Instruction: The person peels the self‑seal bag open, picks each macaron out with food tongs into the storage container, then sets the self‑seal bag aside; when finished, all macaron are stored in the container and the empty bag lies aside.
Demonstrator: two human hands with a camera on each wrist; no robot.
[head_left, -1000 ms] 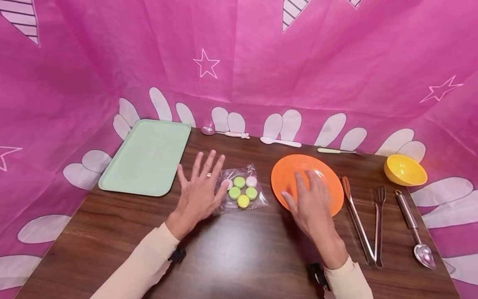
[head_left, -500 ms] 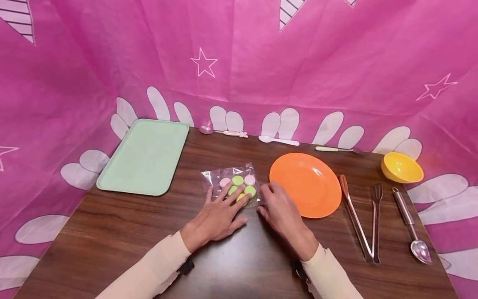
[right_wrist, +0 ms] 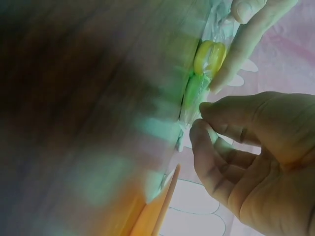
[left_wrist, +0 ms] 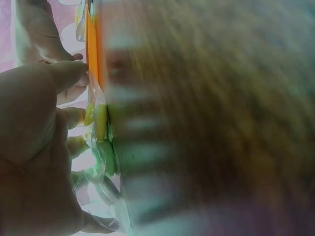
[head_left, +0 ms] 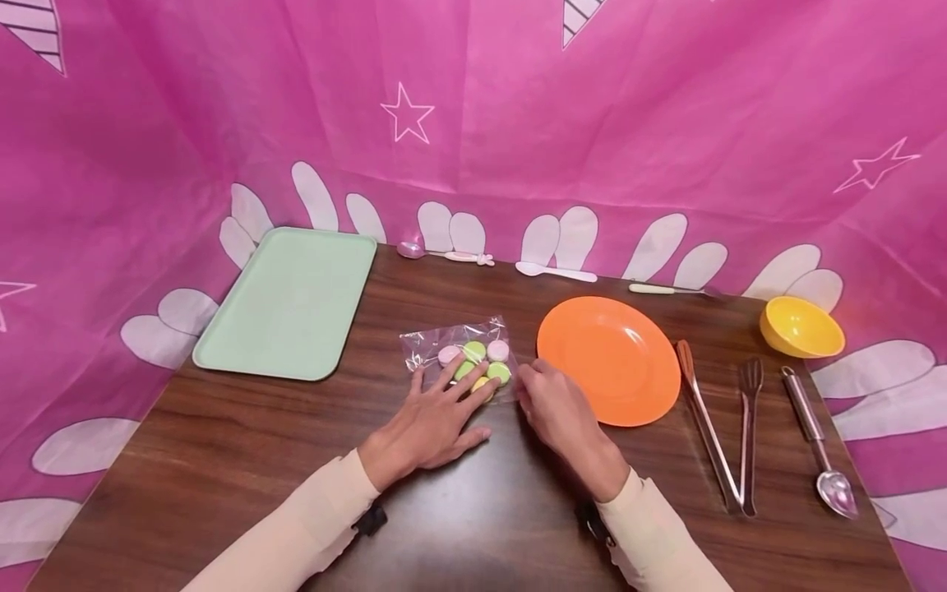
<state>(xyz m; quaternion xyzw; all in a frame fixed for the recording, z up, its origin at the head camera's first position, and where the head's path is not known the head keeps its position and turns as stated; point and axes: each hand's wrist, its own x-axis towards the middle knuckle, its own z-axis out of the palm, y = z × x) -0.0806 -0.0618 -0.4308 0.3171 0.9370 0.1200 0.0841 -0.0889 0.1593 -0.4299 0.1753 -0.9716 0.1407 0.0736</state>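
A clear plastic bag (head_left: 429, 341) of macarons in green, pink and yellow lies on the wooden table. My left hand (head_left: 429, 432) rests on its near side with fingers spread, partly covering the macarons. At the bag's right edge my right hand (head_left: 558, 419) has its thumb and index finger brought together, pinching the plastic. The right wrist view shows those fingertips beside a green macaron (right_wrist: 195, 91), with a yellow macaron (right_wrist: 209, 56) beyond it. Close to the right hand lies an orange plate (head_left: 629, 370).
A pale green tray (head_left: 288, 304) is at the left. Two spoons, a pink-handled one (head_left: 466, 258) and a white one (head_left: 558, 272), and a pale-handled utensil (head_left: 654, 289) line the back edge. Tongs (head_left: 713, 444), a metal scoop (head_left: 836, 489) and a yellow bowl (head_left: 802, 329) stand right.
My left hand came down and toward me onto the bag. My right hand moved left from over the orange plate to the bag's edge. In the last half second both hands hardly moved.
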